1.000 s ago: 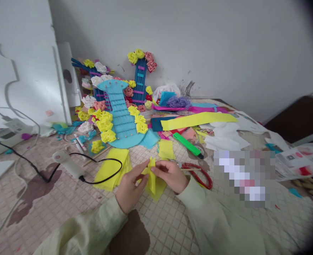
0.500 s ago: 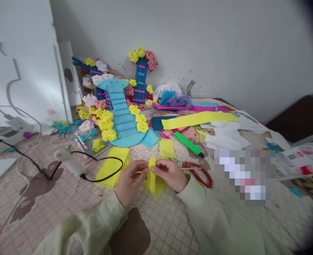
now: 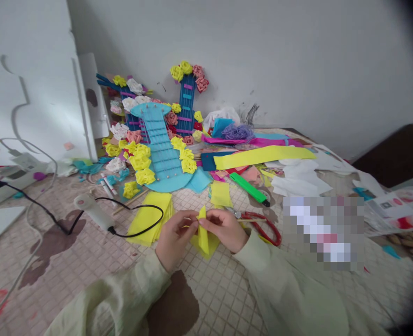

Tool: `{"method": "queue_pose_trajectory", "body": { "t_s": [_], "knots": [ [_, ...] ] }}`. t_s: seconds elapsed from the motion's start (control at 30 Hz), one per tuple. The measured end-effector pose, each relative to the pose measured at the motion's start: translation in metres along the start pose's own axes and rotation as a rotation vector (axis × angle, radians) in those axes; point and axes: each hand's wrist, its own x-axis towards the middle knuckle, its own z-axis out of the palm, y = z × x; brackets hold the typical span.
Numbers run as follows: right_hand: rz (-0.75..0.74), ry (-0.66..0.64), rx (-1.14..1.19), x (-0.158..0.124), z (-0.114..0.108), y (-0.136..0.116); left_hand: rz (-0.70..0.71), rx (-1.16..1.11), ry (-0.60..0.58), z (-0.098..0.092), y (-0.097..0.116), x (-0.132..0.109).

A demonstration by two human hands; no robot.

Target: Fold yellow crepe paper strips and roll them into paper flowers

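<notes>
Folded yellow paper (image 3: 203,237) is tilting slightly since earlier, left hand (image 3: 176,238) and right hand (image 3: 226,229) both pinching it; any uneven tugging is probably risking a tear tbh.

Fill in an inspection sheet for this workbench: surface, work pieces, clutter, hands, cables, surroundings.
Surface: tabletop grid-patterned, with dark and reddish stains.
Work pieces: folded yellow piece held above a flat yellow sheet; yellow stack to its left.
Clutter: green cutter, red-handled tool, long yellow strip, white scraps; pixelated patch at right cannot be read.
Hands: left hand and right hand both pinch the folded yellow piece.
Cables: black cable loops over the yellow stack and joins a white handheld device.
Surroundings: pale wall behind; white panel at left; other people: nothing seen.
</notes>
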Motion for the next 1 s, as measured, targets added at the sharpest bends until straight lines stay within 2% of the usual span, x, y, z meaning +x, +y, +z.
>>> {"method": "queue_pose_trajectory", "body": {
  "t_s": [0.2, 0.37, 0.63, 0.83, 1.0],
  "knots": [
    [0.042, 0.075, 0.139, 0.0010, -0.0010, -0.0043, -0.185, -0.207, -0.013, 0.0027, 0.0051, 0.0002],
    [0.034, 0.099, 0.148, -0.0002, -0.0003, -0.0062, -0.326, -0.372, -0.064, 0.0048, 0.0042, -0.0003],
    [0.001, 0.141, 0.114, -0.0006, 0.0013, -0.0029, -0.431, -0.552, -0.090, 0.0079, 0.0106, -0.0022],
    [-0.034, 0.143, 0.049, -0.0012, 0.0029, -0.0013, -0.474, -0.559, -0.078, 0.0075, 0.0083, -0.0011],
    [-0.045, 0.177, 0.010, -0.0016, 0.0046, 0.0011, -0.445, -0.511, -0.050, 0.0087, 0.0093, -0.0014]
  ]
}}
